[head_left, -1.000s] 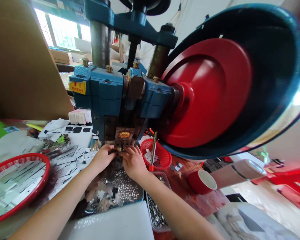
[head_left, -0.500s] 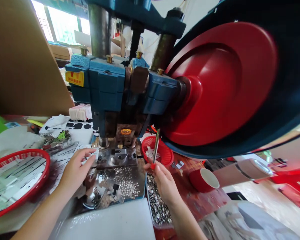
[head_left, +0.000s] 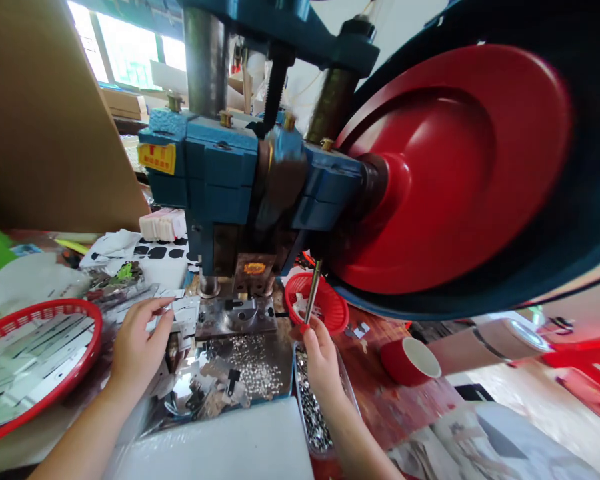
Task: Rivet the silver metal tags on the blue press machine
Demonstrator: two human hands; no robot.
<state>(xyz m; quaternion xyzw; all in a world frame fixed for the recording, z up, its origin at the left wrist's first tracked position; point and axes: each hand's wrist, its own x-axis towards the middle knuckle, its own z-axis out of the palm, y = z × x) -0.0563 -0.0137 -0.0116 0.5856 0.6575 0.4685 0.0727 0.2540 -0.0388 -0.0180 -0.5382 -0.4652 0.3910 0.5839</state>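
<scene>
The left hand (head_left: 136, 347) pinches a small metal strip (head_left: 173, 312) beside the punch press die (head_left: 237, 317) (nothing visibly loaded); the right hand (head_left: 320, 353) grips what seems a screwdriver (head_left: 310, 297).

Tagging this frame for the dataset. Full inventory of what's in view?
punch press: 1, blue, centre back
flywheel: 1, red with blue rim, right
die plate: 1, steel, under the press
large basket: 1, red, left, holds metal strips
small basket: 1, red, behind the right hand
cup: 1, red, white inside, right
rivets: many, silver, in front of the die plate
cardboard: 1, brown, upper left
left hand: on metal pieces
right hand: grips a red-handled rod
</scene>
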